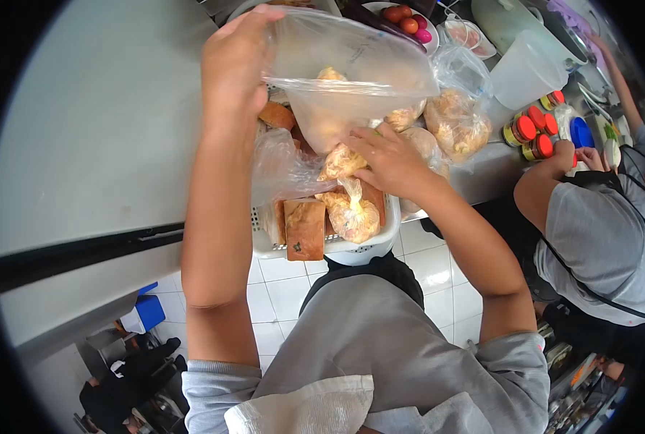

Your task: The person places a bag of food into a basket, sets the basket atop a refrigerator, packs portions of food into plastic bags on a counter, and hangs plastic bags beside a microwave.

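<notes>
My left hand [234, 66] is raised and closed on the rim of a large clear plastic bag [358, 54], which hangs across to the right with some yellowish food inside. My right hand [395, 160] is lower, its fingers closed over a small clear bag of yellowish food pieces [341, 162] beside the large bag. Below it lies a knotted bag of similar food [355, 219]. Both are above a white perforated basket [272, 249] with brown, slab-like blocks [305, 230]. Crumpled clear plastic [282, 163] covers the basket's left part.
More bagged yellowish food [458, 126] stands right of the basket. Beyond are a translucent container [528, 71], red-lidded jars [525, 129] and a plate of tomatoes [409, 25]. A co-worker in a grey shirt [590, 239] is at the right. A pale flat surface [98, 130] lies left.
</notes>
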A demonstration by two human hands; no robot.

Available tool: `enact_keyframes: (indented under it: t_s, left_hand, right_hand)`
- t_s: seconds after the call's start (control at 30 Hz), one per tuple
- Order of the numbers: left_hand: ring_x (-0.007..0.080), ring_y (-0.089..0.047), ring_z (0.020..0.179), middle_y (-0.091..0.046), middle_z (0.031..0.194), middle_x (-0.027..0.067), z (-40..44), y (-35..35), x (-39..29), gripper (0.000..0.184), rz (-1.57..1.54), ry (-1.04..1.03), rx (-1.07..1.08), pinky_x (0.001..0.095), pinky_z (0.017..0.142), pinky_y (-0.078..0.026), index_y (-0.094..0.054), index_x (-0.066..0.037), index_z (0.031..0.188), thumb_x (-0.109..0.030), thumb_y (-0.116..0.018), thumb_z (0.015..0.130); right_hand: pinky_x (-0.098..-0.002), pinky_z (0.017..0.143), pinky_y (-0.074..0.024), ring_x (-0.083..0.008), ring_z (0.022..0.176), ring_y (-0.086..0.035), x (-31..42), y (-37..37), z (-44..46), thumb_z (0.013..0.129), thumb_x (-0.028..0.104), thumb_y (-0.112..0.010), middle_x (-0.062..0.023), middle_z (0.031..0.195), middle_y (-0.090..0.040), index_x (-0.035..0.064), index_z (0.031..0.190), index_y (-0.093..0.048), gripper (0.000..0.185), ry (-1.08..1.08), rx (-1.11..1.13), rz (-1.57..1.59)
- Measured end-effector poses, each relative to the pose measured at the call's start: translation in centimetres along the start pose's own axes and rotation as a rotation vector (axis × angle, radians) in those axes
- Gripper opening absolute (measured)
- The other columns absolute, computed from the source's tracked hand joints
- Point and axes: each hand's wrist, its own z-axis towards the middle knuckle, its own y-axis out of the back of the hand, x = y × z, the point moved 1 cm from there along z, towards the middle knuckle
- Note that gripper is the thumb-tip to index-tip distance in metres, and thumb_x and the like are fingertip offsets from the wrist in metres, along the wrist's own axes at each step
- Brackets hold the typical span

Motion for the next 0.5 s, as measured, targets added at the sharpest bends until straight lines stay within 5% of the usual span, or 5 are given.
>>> enact_keyframes:
  t_s: [0.13, 0.2, 0.27, 0.37, 0.5]
  left_hand:
    - [0.0026, -0.022, 0.042, -0.027, 0.049, -0.0102, -2.9, -0.4, -0.1, 0.023, 0.161, -0.091, 0.03, 0.0206, 0.041, -0.019, -0.063, 0.0, 0.09, -0.022, -0.056, 0.087]
    - [0.0012, -0.033, 0.05, -0.047, 0.058, -0.0053, -3.8, 0.3, 0.0, 0.022, 0.181, -0.04, 0.05, 0.0195, 0.046, -0.027, -0.065, 0.0, 0.086, -0.019, -0.056, 0.085]
    - [0.001, -0.027, 0.045, -0.039, 0.053, -0.0081, -4.8, 0.3, 0.2, 0.023, 0.206, -0.074, 0.054, 0.02, 0.042, -0.021, -0.064, 0.001, 0.09, -0.02, -0.055, 0.086]
    - [0.0001, -0.023, 0.041, -0.034, 0.05, -0.0106, -7.1, 0.5, 0.7, 0.024, 0.288, -0.123, 0.092, 0.0201, 0.039, -0.015, -0.063, 0.001, 0.095, -0.021, -0.054, 0.088]
    - [-0.0013, -0.025, 0.044, -0.037, 0.054, -0.0099, -9.4, 0.6, 1.2, 0.025, 0.369, -0.127, 0.075, 0.019, 0.04, -0.016, -0.063, 0.001, 0.099, -0.02, -0.052, 0.089]
  right_hand:
    - [-0.0354, 0.081, -0.0434, -0.0289, 0.09, -0.058, 0.6, -0.1, -0.3, 0.07, 0.021, -0.066, -0.0114, 0.112, -0.057, 0.0094, 0.095, -0.064, 0.027, -0.093, 0.138, 0.069]
    - [-0.0353, 0.074, -0.0457, -0.0292, 0.083, -0.06, 2.1, 3.8, -0.2, 0.071, 0.019, -0.066, -0.012, 0.098, -0.062, 0.0092, 0.092, -0.064, 0.024, -0.16, 0.367, 0.121]
    - [-0.0367, 0.066, -0.0473, -0.0286, 0.075, -0.061, 4.0, 10.5, 1.9, 0.073, 0.017, -0.061, -0.0125, 0.082, -0.063, 0.0083, 0.089, -0.064, 0.019, -0.159, 0.438, 0.636]
    - [-0.0377, 0.062, -0.0478, -0.0284, 0.072, -0.063, 4.0, 13.0, 5.9, 0.076, 0.016, -0.056, -0.0136, 0.072, -0.062, 0.0077, 0.087, -0.065, 0.016, -0.13, -0.035, 0.597]
    - [-0.0369, 0.07, -0.0493, -0.0291, 0.082, -0.063, 0.5, 4.8, 11.1, 0.079, 0.012, -0.051, -0.0153, 0.086, -0.064, 0.0051, 0.091, -0.065, 0.02, -0.057, 0.585, 0.028]
